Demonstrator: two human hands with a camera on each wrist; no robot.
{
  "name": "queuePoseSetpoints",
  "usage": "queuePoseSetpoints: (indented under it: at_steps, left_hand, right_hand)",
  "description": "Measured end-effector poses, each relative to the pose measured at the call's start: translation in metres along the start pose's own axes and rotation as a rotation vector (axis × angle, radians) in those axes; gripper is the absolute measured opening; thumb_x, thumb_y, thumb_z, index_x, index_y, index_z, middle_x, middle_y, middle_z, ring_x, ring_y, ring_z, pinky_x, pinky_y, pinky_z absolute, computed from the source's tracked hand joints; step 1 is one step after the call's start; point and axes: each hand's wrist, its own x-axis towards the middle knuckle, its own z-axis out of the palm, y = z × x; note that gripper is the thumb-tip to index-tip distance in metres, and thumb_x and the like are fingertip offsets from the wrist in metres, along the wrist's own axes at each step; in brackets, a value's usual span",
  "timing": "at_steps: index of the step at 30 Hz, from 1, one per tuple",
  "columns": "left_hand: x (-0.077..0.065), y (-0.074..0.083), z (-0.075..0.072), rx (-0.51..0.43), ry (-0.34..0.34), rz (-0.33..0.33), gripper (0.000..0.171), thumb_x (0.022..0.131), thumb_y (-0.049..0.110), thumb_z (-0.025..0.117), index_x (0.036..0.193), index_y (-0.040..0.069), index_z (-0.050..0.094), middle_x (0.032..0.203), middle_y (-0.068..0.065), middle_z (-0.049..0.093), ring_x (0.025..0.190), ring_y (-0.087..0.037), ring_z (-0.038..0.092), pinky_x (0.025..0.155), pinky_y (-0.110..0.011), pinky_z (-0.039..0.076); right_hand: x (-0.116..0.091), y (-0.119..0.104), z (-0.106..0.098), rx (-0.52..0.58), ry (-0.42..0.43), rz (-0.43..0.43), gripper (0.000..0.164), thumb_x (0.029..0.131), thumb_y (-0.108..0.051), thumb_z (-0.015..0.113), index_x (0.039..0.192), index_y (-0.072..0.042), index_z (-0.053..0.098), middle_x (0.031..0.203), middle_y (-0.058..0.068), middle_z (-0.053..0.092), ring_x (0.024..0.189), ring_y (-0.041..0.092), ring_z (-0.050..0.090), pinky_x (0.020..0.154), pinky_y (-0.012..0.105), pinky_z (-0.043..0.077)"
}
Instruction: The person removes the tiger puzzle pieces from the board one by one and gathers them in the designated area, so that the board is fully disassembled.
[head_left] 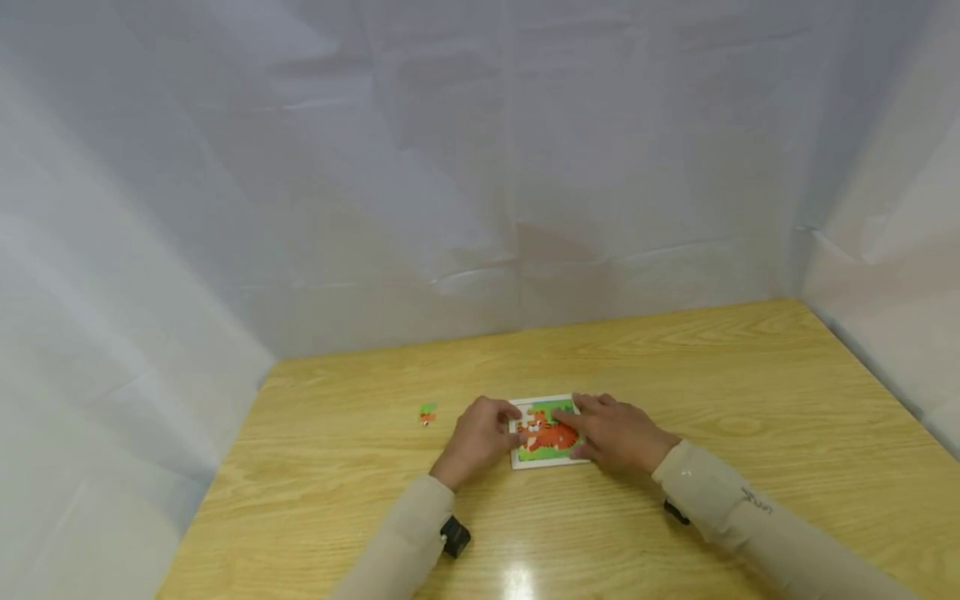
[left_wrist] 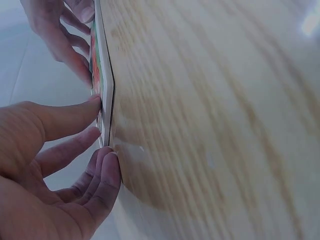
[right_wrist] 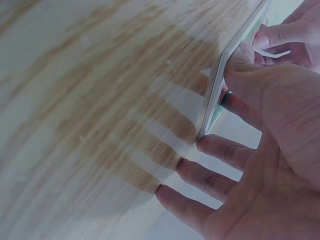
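Observation:
A small jigsaw puzzle [head_left: 553, 437] with an orange striped tiger on green lies in a white frame [head_left: 543, 464] on the table. A pale gap shows in its upper left part. My left hand [head_left: 480, 433] holds the left side, its thumb [left_wrist: 82, 111] on the face and the curled fingertips by the frame's corner. At the other side, my right hand [head_left: 622, 433] presses the picture with its index finger, and its thumb [right_wrist: 240, 65] touches the rim. Its other fingers reach out fairly straight, with tips down at the table. Left of the frame lies a loose puzzle piece [head_left: 427, 414].
The wooden table [head_left: 337, 500] has white sheeting [head_left: 390, 167] hung behind it and at both sides. Black straps or devices [head_left: 455, 537] sit at both wrists, below beige sleeves.

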Motion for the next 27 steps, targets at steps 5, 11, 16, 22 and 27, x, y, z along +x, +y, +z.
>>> queuePoseSetpoints:
  at_steps: [5, 11, 16, 22, 27]
  left_hand:
    - [-0.0001, 0.0006, 0.0002, 0.004, 0.004, 0.009, 0.026, 0.090, 0.014, 0.079, 0.111, 0.001, 0.073, 0.094, -0.007, 0.062, 0.078, -0.015, 0.055, 0.066, -0.031, 0.047]
    - [0.0001, 0.0008, 0.0010, 0.001, 0.010, -0.001, 0.020, 0.090, 0.013, 0.078, 0.107, 0.003, 0.074, 0.091, -0.005, 0.059, 0.074, -0.015, 0.053, 0.063, -0.029, 0.045]
    - [0.0002, 0.0018, 0.0012, -0.001, 0.008, 0.003, 0.019, 0.090, 0.011, 0.079, 0.105, 0.002, 0.074, 0.090, -0.007, 0.060, 0.073, -0.015, 0.052, 0.062, -0.030, 0.044]
    - [0.0013, 0.0034, 0.0023, 0.013, 0.012, 0.005, 0.017, 0.090, 0.011, 0.079, 0.104, 0.002, 0.074, 0.091, -0.007, 0.059, 0.073, -0.016, 0.051, 0.062, -0.029, 0.043]
    - [0.0023, 0.0044, 0.0037, 0.042, 0.024, 0.011, 0.017, 0.089, 0.010, 0.079, 0.104, 0.002, 0.074, 0.094, -0.006, 0.061, 0.076, -0.016, 0.052, 0.064, -0.030, 0.045]
  right_hand:
    - [0.0002, -0.0009, 0.0003, -0.002, 0.007, -0.003, 0.062, 0.096, -0.040, 0.068, 0.149, -0.012, 0.052, 0.149, 0.026, 0.046, 0.126, 0.045, 0.051, 0.095, 0.057, 0.049]
    - [0.0003, -0.0011, 0.0004, 0.003, 0.009, -0.002, 0.062, 0.096, -0.039, 0.068, 0.149, -0.012, 0.052, 0.149, 0.026, 0.046, 0.126, 0.046, 0.051, 0.095, 0.058, 0.049]
    - [0.0000, -0.0006, 0.0008, -0.001, 0.011, -0.005, 0.062, 0.095, -0.039, 0.069, 0.149, -0.012, 0.052, 0.149, 0.026, 0.046, 0.126, 0.047, 0.051, 0.095, 0.058, 0.049]
    - [-0.0002, 0.0003, 0.0012, -0.010, 0.016, -0.009, 0.061, 0.096, -0.039, 0.069, 0.148, -0.012, 0.053, 0.148, 0.026, 0.047, 0.125, 0.046, 0.052, 0.094, 0.058, 0.050]
    - [-0.0003, 0.0015, 0.0016, -0.010, 0.022, -0.012, 0.061, 0.095, -0.038, 0.069, 0.148, -0.012, 0.053, 0.148, 0.026, 0.047, 0.123, 0.045, 0.053, 0.093, 0.057, 0.050]
